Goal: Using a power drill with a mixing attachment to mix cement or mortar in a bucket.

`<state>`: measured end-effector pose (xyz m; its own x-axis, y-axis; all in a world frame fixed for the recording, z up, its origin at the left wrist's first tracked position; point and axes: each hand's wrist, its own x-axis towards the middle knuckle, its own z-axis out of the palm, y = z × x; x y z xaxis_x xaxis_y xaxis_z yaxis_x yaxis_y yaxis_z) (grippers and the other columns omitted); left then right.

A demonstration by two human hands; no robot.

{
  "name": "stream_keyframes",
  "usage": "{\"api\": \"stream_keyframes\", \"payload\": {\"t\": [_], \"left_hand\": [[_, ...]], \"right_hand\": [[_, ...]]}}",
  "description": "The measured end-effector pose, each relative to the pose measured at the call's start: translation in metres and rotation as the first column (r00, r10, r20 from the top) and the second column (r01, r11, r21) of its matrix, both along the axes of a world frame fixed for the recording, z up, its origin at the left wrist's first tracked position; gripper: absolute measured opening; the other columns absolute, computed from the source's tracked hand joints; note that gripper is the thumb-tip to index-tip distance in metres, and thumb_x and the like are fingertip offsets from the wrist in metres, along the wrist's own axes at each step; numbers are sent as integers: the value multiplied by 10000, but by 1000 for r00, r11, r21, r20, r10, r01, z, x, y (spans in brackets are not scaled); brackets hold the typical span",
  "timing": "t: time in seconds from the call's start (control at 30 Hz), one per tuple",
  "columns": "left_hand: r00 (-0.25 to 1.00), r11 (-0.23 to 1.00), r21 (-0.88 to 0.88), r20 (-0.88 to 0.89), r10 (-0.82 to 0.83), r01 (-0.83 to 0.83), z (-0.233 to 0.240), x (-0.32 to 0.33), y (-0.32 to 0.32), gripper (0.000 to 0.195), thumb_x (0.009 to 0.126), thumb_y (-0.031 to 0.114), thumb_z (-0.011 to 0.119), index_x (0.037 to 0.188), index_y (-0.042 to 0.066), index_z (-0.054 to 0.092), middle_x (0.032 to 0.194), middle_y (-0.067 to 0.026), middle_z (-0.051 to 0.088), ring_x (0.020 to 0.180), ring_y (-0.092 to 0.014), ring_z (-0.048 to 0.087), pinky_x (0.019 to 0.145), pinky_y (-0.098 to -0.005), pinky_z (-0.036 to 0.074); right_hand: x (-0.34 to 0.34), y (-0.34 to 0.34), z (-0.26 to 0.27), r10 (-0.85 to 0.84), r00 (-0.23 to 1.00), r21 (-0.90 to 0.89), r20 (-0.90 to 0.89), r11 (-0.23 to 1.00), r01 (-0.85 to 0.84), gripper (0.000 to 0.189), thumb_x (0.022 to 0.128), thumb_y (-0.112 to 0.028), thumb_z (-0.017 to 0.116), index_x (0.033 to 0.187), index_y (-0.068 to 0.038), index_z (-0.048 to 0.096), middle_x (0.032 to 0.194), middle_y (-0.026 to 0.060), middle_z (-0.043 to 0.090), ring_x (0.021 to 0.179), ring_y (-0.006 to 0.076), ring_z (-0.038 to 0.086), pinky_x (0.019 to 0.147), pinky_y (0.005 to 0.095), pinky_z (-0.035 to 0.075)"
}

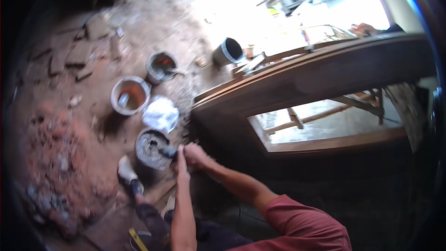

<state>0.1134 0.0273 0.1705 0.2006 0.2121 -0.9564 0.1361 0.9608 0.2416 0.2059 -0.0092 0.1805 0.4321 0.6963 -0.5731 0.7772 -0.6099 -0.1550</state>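
Observation:
My right hand [195, 155] is closed around the near end of a dark hand tool [169, 151], whose exact kind is blurred. Against the same tool lies my left hand [182, 162], seen edge-on; its fingers are mostly hidden, so its grip is unclear. The tool's far end reaches over the rim of a bucket [141, 153] holding a grey, wet, mortar-like mix [153, 146]. Just beyond that bucket sits a round container with whitish contents or a whitish cover [161, 114].
Two open buckets [130, 96] [161, 67] and a tipped dark bucket [228, 51] stand farther off. Rubble [59, 160] and broken slabs [79, 53] lie at left. A wall with a framed opening [334, 145] rises at right; another person's hand [364, 29] rests near its top.

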Motion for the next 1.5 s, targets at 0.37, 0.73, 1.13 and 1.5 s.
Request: {"api": "stream_keyframes", "payload": {"t": [0.37, 0.73, 1.13, 1.5], "left_hand": [[985, 997, -49, 165, 60, -52, -12, -22, 10, 755, 755, 517, 783, 1241, -39, 627, 1272, -122, 630, 1120, -211, 616, 964, -352, 503], [997, 998, 46, 57, 50, -52, -9, -5, -1, 727, 695, 533, 833, 1108, -49, 697, 1101, -133, 698, 965, -193, 658, 835, -343, 525], [987, 986, 92, 102, 128, -137, -12, -11, -7, 630, 701, 532, 839, 932, -46, 740, 956, -162, 737, 869, -233, 710, 788, -366, 548], [972, 976, 118, 167, 163, -183, -5, -7, -12, 583, 700, 482, 857, 918, -47, 743, 938, -138, 738, 842, -199, 699, 786, -355, 544]], "right_hand": [[-17, 11, 9, 113, 993, 101, -19, 989, -110, 268, 741, -226, 677, 856, 16, 677, 807, 271, 665, 788, 431, 677, 680, 488, 562], [-3, 16, 23, 86, 995, 94, 45, 991, -90, 301, 730, -248, 714, 728, 49, 663, 761, 266, 668, 751, 444, 666, 672, 505, 549], [-6, 1, 1, -18, 1000, 83, -23, 996, 20, 247, 805, -165, 609, 713, 62, 640, 766, 299, 651, 743, 474, 651, 673, 534, 538], [1, -15, -7, 78, 996, 188, 36, 979, -83, 278, 811, -182, 597, 679, 62, 618, 722, 280, 636, 694, 462, 639, 639, 521, 518]]}}
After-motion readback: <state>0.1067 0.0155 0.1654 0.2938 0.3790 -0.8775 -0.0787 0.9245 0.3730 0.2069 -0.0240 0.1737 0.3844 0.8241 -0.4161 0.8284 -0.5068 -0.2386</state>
